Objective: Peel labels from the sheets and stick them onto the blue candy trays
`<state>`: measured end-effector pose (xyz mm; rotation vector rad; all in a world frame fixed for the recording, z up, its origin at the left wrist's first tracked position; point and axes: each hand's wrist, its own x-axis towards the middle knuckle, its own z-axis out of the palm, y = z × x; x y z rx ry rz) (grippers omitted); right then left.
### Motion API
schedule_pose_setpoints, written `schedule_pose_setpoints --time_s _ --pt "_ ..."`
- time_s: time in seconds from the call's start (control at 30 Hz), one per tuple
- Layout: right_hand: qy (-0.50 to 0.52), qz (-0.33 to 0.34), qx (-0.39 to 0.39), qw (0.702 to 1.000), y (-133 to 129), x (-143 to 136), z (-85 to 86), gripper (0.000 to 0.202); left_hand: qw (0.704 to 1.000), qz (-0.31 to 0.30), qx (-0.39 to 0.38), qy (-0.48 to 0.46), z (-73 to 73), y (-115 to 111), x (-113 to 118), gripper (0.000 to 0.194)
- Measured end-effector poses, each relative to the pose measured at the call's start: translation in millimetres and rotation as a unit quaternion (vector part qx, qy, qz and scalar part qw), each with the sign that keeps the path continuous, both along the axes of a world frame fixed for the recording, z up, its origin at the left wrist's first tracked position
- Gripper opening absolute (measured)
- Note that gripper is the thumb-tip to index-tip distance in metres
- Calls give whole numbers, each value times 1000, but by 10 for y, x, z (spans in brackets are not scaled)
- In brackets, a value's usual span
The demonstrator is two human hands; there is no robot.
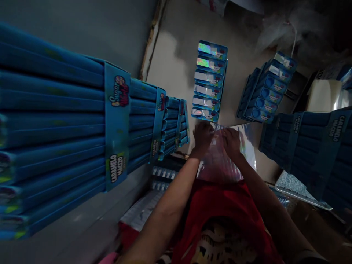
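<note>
A shiny, see-through sticker sheet [220,161] with a rainbow sheen lies across my lap and the table's near edge. My left hand [203,137] grips its upper left part with curled fingers, close to the front of a row of blue candy boxes [207,80]. My right hand [231,143] pinches the sheet's upper middle. Boxes in this row carry shiny strips on their ends, and the far two gleam in rainbow colours. Dim light hides the fingertips.
Tall stacks of blue "Caramelo Macizo" boxes [68,121] stand at the left. Another blue stack [266,91] sits at the back right, with more boxes [305,135] nearer. A tray of small pale pieces [294,187] is low on the right. Clear plastic lies at the back.
</note>
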<state>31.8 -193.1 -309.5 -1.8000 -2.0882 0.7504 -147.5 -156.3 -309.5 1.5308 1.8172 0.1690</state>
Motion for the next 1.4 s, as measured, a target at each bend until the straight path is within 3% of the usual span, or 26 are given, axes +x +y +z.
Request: schedule_pose_setpoints --time_s 0.1,0.2,0.37,0.57,0.77,0.9,1.07,1.2,1.4 --pt "-9 18 -14 1000 -4 -11 50 35 1000 -5 -15 11 27 14 -14 9" --pt "-34 40 -24 998 -30 -46 104 38 998 -19 -31 -51 23 -23 -72 10" --pt "-77 92 -61 991 -71 -177 80 42 976 75 -70 -193 35 -89 -158 22" --pt "-88 136 -57 985 -191 -255 -27 54 950 129 -72 -275 7 -102 -172 28" --pt "-64 183 -33 981 -506 -60 61 63 928 142 -119 -322 -65 -86 -222 33" --pt "-55 163 -44 984 -552 32 138 58 939 90 -126 -308 -57 -50 -253 34" --pt "-54 158 -42 985 -342 -51 135 56 962 29 -108 -247 -34 -14 -251 26" --pt "-58 184 -41 980 -266 -106 92 54 969 36 -126 -209 -18 -10 -236 29" --pt "-44 185 -22 981 -468 -33 106 53 959 60 -162 -224 -5 -26 -206 28"
